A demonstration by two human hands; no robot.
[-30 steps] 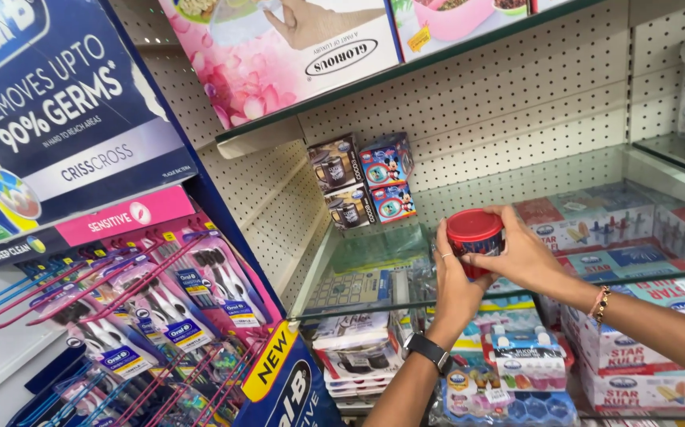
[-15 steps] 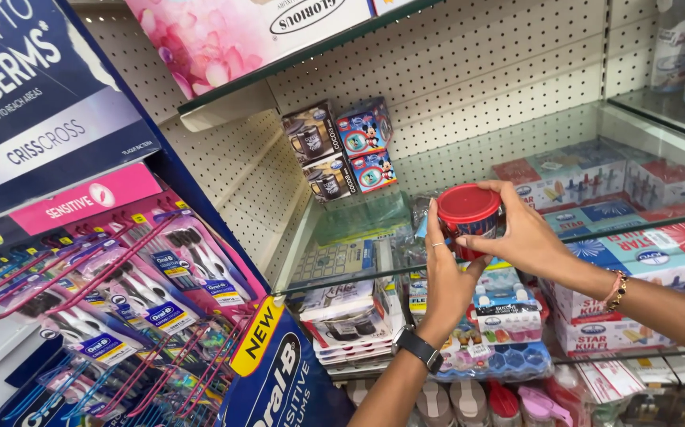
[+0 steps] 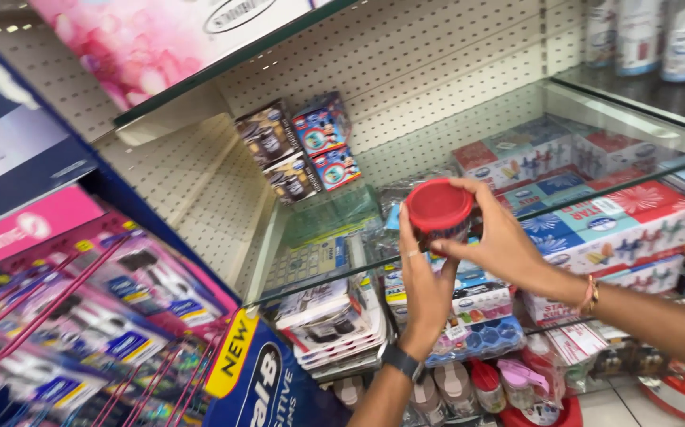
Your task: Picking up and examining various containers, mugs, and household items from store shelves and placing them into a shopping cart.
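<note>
Item 1, pegboard wall [image 3: 469, 71]: cream, perforated, filling the back of the bay from 10 to 2 o'clock.

Item 2, toothbrush display [image 3: 81, 316]: blue and pink, crowding the 7 to 9 o'clock corner; its lower packs are running out of frame and blurring.

Item 3, glass shelf [image 3: 596, 119]: slanting from centre out to 3 o'clock, carrying red, white and blue flat boxes [image 3: 619, 221].

Item 4, hanging boxes [image 3: 295, 146]: four small cartons, two dark and two with cartoon prints, sitting at 11 o'clock from your hands.

Item 5, your right hand [image 3: 505, 249]: you are reaching in from 4 o'clock, thumb and fingers closing over the far side and rim of the jar. A beaded bracelet [image 3: 589, 294] is circling the wrist.

Item 6, your left hand [image 3: 425, 281]: you are coming up from 6 o'clock, palm and fingers pressing the near side of the jar, a dark wristwatch [image 3: 403, 361] showing below.

Item 7, small jar with a red lid [image 3: 439, 212]: you are holding it between both hands at frame centre, raised in front of the shelf's front edge, lid tilting toward you. Your fingers are covering most of its body, so the contents are hard to make out.

Item 8, stacked trays and bottles [image 3: 469, 372]: sitting at 6 o'clock under your wrists, partly hidden behind your left forearm.
</note>
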